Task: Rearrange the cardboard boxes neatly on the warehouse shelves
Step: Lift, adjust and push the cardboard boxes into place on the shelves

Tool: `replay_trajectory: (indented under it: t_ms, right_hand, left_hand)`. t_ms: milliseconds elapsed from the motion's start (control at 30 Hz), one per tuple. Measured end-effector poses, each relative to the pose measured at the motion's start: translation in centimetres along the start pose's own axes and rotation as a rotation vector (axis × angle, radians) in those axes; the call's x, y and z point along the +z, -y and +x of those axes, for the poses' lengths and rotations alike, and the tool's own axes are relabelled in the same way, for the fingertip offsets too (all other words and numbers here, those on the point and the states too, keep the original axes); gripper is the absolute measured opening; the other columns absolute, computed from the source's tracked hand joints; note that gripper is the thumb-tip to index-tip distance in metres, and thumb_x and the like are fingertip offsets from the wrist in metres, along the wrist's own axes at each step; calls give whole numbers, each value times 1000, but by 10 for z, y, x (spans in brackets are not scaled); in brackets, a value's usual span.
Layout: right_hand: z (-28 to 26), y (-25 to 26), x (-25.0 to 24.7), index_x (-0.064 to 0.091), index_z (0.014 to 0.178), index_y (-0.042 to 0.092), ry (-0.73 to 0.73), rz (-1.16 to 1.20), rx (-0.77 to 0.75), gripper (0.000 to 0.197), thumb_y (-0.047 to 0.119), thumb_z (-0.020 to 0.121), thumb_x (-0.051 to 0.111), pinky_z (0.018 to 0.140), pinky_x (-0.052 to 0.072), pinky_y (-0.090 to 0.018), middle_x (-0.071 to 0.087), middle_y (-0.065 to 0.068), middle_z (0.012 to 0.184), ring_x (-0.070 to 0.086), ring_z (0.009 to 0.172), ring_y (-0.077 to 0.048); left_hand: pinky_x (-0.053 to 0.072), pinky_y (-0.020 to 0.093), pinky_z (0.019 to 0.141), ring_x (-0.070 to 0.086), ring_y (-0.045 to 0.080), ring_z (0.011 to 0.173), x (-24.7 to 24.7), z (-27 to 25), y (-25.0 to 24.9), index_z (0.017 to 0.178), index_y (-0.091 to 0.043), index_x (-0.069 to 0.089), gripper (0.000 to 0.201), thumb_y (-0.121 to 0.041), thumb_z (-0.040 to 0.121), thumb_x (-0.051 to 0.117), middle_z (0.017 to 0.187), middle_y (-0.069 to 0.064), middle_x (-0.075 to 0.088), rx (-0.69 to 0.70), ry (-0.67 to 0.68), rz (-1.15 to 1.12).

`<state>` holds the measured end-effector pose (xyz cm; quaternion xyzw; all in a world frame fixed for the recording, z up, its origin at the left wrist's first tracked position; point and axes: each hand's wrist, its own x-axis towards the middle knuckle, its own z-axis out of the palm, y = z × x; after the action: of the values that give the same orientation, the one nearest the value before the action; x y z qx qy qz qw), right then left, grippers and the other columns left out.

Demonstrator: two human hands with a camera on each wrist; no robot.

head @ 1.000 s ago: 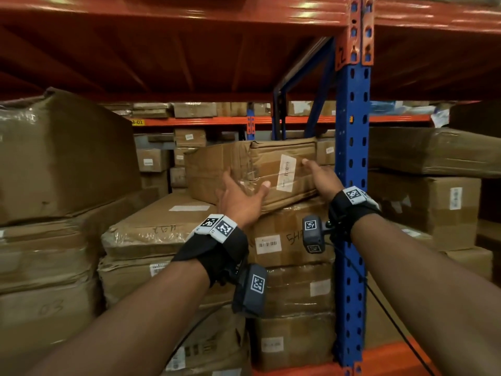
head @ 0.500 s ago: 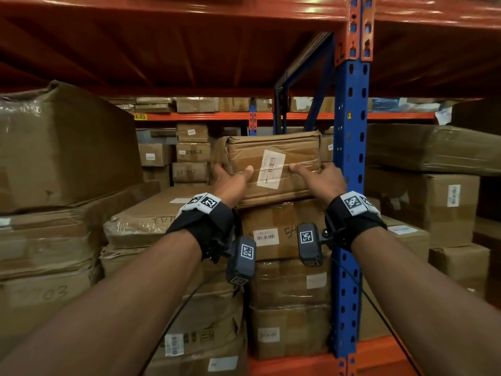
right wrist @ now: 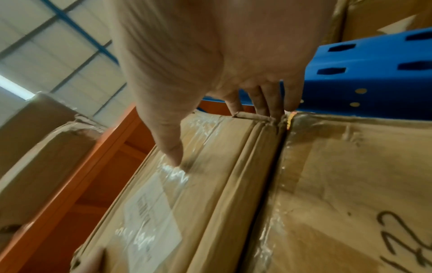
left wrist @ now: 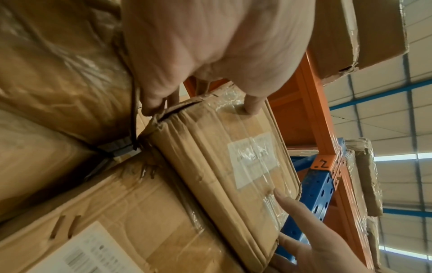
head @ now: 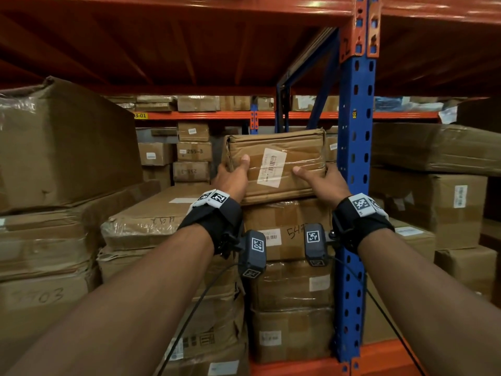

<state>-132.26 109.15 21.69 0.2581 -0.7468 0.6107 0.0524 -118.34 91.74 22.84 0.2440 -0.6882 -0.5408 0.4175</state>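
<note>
Up top, the cardboard box (head: 276, 165) sits clasped between left hand (head: 231, 179) and right hand (head: 325, 183), thumbs on its labelled front

Both hands (head: 282, 177) on top cardboard box (head: 276, 147)

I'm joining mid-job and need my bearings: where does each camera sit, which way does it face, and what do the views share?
Head: worn on the head, facing forward into the shelves; shows both forearms, left hand and right hand gripping the top box.
Left wrist: under the left wrist, looking up along the palm; left hand.
Right wrist: under the right wrist, looking up; right hand.
Shared: the top box's white label and the blue upright.
</note>
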Motion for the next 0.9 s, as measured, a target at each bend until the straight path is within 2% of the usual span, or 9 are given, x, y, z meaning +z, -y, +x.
replay_trajectory:
  t_ms: [133,200,267,400,500,567,733,900]
  right_hand:
    - [1,-1,1,29,167,17,-41,-38,-12,106,63,87,80,122,43,-54,47,-12,168,49,151,-38]
    - [1,-3,0,30,165,17,-53,-25,-19,102,60,88,81,121,42,-54,47,-12,167,48,151,-38]
    - [3,-5,0,31,166,18,-47,18,-27,102,61,88,81,122,42,-56,46,-11,168,48,151,-37]
    - [4,-13,1,26,170,26,38,111,-47,112,73,83,78,125,39,-56,45,-7,170,46,153,-35]
    - [5,-17,5,26,170,30,47,137,-56,119,81,75,76,124,39,-57,46,-5,169,47,152,-35]
    - [7,-19,6,28,169,30,45,152,-56,116,79,75,77,123,40,-56,49,-4,167,50,150,-34]
    - [12,-20,3,26,170,27,56,165,-68,110,68,84,80,124,38,-54,48,-6,168,48,152,-34]
    - [22,-24,0,26,170,27,56,210,-84,106,63,87,80,124,39,-53,50,-4,166,50,150,-32]
  left_hand:
    - [33,59,131,47,38,156,4,18,10,167,-34,43,113,-88,68,52,169,6,50,-1,17,-53]
    - [33,60,130,47,37,156,8,32,18,166,-40,44,125,-97,55,50,170,3,50,-5,13,-75]
    - [33,62,130,46,37,157,13,47,28,167,-42,40,134,-99,46,46,171,3,48,-10,3,-100]
    - [35,63,129,46,36,157,17,37,31,170,-44,30,135,-99,48,47,172,3,47,34,30,-169]
    - [35,63,129,47,36,157,18,35,34,171,-46,26,139,-105,46,46,171,2,49,37,41,-163]
    - [36,63,129,45,36,158,18,33,35,171,-47,24,144,-110,44,47,172,2,47,56,40,-165]
    - [30,63,132,36,36,163,20,18,30,173,-45,19,136,-103,51,39,176,6,40,75,10,-146]
    - [33,64,130,38,37,162,27,22,32,171,-51,21,130,-105,54,41,176,7,40,58,27,-105]
